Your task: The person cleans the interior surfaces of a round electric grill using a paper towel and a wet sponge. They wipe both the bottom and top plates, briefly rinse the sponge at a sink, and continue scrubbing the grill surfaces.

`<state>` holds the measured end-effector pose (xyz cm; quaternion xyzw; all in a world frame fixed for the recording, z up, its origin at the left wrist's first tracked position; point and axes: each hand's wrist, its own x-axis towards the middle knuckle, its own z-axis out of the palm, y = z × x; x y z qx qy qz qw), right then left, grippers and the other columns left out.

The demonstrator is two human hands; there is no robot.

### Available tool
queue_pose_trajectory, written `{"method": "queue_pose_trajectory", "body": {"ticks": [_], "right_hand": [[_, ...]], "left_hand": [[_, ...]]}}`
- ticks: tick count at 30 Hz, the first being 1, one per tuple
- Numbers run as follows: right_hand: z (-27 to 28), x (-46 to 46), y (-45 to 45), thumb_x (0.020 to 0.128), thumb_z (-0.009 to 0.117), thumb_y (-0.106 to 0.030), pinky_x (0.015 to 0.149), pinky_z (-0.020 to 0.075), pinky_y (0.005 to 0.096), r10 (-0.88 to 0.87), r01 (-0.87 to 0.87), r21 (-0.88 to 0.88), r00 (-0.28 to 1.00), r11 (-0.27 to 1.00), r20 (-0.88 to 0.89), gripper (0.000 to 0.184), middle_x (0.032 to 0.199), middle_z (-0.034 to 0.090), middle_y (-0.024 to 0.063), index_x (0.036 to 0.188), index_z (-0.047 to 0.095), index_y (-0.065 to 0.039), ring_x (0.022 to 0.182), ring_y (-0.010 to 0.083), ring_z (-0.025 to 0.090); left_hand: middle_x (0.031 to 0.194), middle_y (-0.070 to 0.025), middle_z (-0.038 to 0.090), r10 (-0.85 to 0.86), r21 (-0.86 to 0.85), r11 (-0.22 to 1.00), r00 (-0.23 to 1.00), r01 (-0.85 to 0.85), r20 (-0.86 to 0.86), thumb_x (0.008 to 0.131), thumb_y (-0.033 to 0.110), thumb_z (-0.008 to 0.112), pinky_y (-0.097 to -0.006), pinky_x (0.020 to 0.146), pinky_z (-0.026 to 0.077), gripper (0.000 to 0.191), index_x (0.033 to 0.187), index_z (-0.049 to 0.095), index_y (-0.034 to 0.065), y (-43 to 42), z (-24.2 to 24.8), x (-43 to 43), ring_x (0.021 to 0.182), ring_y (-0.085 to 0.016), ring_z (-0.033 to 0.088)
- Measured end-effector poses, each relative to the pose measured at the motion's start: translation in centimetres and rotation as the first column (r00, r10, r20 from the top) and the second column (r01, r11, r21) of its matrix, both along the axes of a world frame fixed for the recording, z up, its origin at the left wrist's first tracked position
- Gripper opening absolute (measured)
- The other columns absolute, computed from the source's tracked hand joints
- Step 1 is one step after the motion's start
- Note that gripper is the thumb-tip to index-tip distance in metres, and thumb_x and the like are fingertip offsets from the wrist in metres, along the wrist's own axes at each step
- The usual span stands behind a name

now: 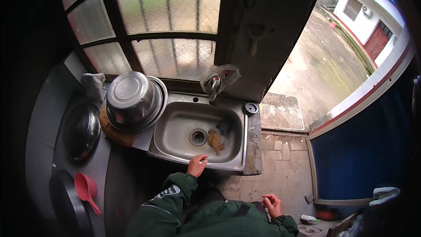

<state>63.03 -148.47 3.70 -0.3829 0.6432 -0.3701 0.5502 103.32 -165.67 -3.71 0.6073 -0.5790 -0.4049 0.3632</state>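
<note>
My left hand (197,165) is at the front rim of a stainless steel sink (179,121), fingers slightly bent; whether it touches the rim is not plain. My right hand (272,205) hangs at my right side, its fingers curled loosely and nothing visible in it. In the basin, a brown, fibrous scrubbing pad (215,141) lies just right of the drain (198,137), with a dark grey scourer (226,125) behind it. A faucet (214,87) partly wrapped in a plastic bag rises at the back edge. Upturned metal basins (131,98) are stacked left of the sink.
A sink strainer (251,108) sits at the right back corner. Along the left counter are a dark lid (82,131), a pink plastic dipper (86,187) and a white cloth (93,85). A doorway opens at right beside a blue door panel (352,158). Items lie on the floor near it.
</note>
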Motion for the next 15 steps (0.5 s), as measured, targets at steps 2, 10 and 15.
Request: {"method": "queue_pose_trajectory", "body": {"ticks": [2,10,15], "right_hand": [[1.0,1.3,0.6,0.100,0.060,-0.010,0.062,0.0566,0.0277,-0.048,0.049,0.026,0.998,0.998,-0.043,0.016,0.087,0.071,0.0094,0.111,0.066,0.001,0.069,0.0123,0.066],[2.0,1.6,3.8,0.101,0.059,-0.011,0.062,0.0572,0.0284,-0.304,0.313,0.069,0.946,0.947,-0.117,0.016,0.085,0.071,0.0102,0.109,0.065,0.001,0.068,0.0127,0.066],[2.0,1.3,4.4,0.101,0.060,-0.011,0.061,0.0572,0.0281,-0.339,0.345,0.047,0.935,0.937,-0.105,0.016,0.085,0.071,0.0098,0.109,0.065,0.001,0.067,0.0125,0.065]], "left_hand": [[0.122,-0.0152,0.062,-0.105,0.047,0.994,0.988,0.100,0.112,0.091,0.024,0.068,-0.0425,0.098,0.049,0.037,0.127,0.066,0.0180,-3.7,-2.6,-1.2,0.117,-0.034,0.058],[0.167,-0.0239,0.008,-0.303,0.418,0.902,0.846,0.106,0.438,0.085,0.043,0.073,-0.0577,0.115,0.031,0.064,0.145,0.053,0.0385,-11.8,-11.8,-7.0,0.147,-0.049,0.026],[0.159,-0.0261,0.030,-0.325,0.496,0.863,0.861,0.100,0.392,0.084,0.041,0.076,-0.0479,0.112,0.039,0.059,0.136,0.063,0.0162,-13.9,-15.7,-6.0,0.137,-0.043,0.044]]}}
